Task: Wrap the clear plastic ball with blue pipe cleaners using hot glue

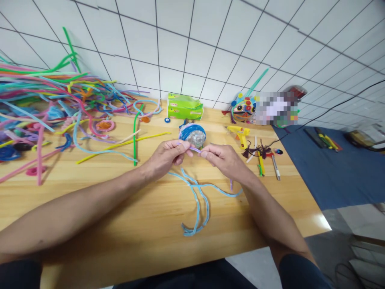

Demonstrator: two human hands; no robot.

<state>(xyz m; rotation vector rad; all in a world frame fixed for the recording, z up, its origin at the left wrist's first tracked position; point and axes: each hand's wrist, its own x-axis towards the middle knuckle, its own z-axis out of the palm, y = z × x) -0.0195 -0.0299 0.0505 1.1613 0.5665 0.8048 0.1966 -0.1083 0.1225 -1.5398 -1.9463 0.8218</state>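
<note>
A short purple pipe cleaner (195,149) is stretched between my two hands, near the middle of the wooden table. My left hand (174,152) pinches its left end, fingers closed. The right end is held between thumb and finger of my right hand (219,157). Just beyond my hands sits a round object wrapped in blue, with a silvery face (196,138). Light blue pipe cleaners (197,186) lie crossed and curved on the table below my hands. Part of another purple piece (231,184) shows beside my right wrist.
A heap of coloured pipe cleaners (45,100) covers the left side. Behind my hands stands a green tissue pack (185,107). A yellow glue gun (240,134), a decorated figure (243,107) and a white pen (276,167) are at right. Green and yellow strips lie left.
</note>
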